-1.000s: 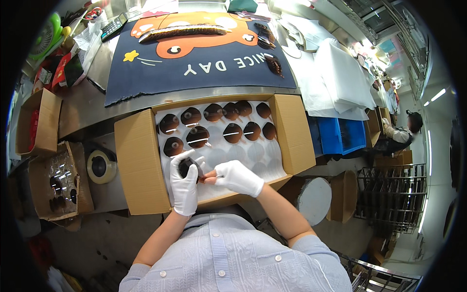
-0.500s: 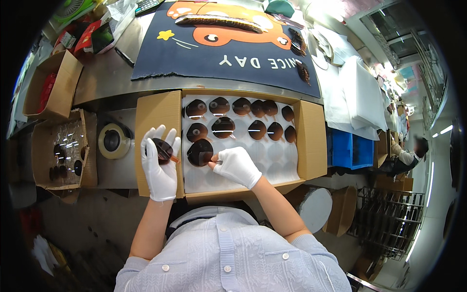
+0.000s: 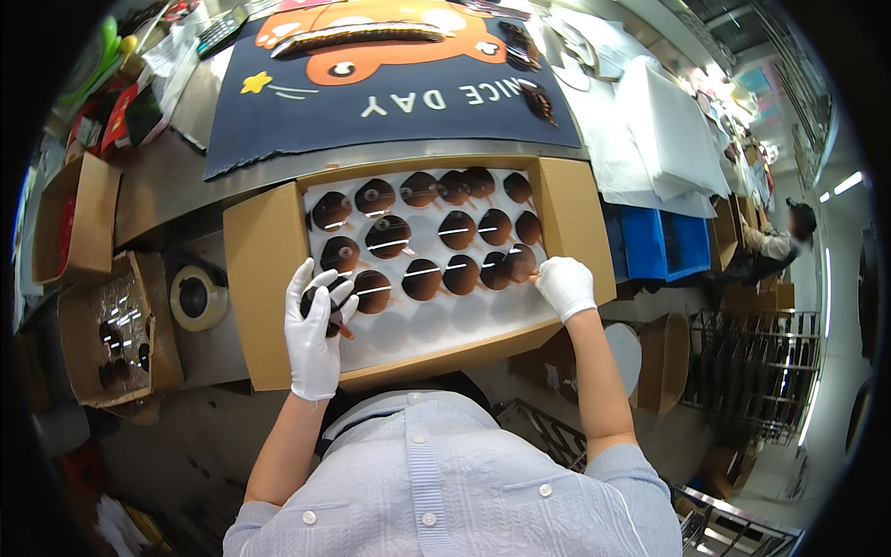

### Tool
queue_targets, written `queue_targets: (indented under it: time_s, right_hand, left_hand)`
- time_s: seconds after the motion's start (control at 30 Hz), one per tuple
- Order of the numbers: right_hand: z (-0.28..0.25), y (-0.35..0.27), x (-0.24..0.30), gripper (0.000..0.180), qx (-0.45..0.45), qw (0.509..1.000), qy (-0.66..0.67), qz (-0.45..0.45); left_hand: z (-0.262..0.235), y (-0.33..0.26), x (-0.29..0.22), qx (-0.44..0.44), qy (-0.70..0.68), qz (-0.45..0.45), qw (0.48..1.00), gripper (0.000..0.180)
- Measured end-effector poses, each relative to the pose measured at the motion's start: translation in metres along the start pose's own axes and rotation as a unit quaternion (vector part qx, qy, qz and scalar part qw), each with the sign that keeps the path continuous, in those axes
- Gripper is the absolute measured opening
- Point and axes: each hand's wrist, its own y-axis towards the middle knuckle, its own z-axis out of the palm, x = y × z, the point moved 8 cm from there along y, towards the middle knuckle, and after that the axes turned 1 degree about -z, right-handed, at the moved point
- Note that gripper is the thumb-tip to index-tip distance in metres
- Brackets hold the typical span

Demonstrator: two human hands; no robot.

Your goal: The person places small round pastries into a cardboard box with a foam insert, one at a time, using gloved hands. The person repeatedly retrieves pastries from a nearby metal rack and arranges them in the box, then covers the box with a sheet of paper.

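Observation:
An opened cardboard box [image 3: 264, 288] lies before me, lined with a white sheet [image 3: 394, 348] with round hollows. Rows of dark brown tinted lenses [image 3: 387, 236] with small tabs rest on it. My right hand [image 3: 568, 286], white-gloved, pinches a brown lens [image 3: 522, 263] by its tab at the right end of the third row. That lens overlaps its left neighbour. Over the box's left edge, my gloved left hand [image 3: 314, 351] holds a small bunch of tinted lenses [image 3: 327, 314] in curled fingers. Their exact count is hidden.
Left of the box are a tape roll [image 3: 198, 297] and a plastic-lined carton [image 3: 121, 325] with more lenses. A dark printed mat [image 3: 306, 121] lies beyond, bearing strips of stacked lenses [image 3: 362, 35]. A blue bin [image 3: 659, 243] stands right. A person [image 3: 775, 246] is farther off.
My right hand has moved right along the third row, which now holds several more lenses. My left hand still keeps its lenses. The whole view has shifted and tilted somewhat.

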Motion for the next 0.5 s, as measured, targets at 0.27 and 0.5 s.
queue_targets:
  time_s: [0.27,0.5]
  right_hand:
    - [-0.022,-0.055,0.165,0.025,0.037,0.866,0.414,-0.279]
    - [-0.011,-0.061,0.196,0.021,0.119,0.806,0.541,-0.21]
  left_hand:
    - [0.041,-0.007,0.046,0.017,0.045,-0.006,0.999,0.016]
    - [0.025,-0.015,0.049,0.023,0.103,0.023,0.994,0.014]
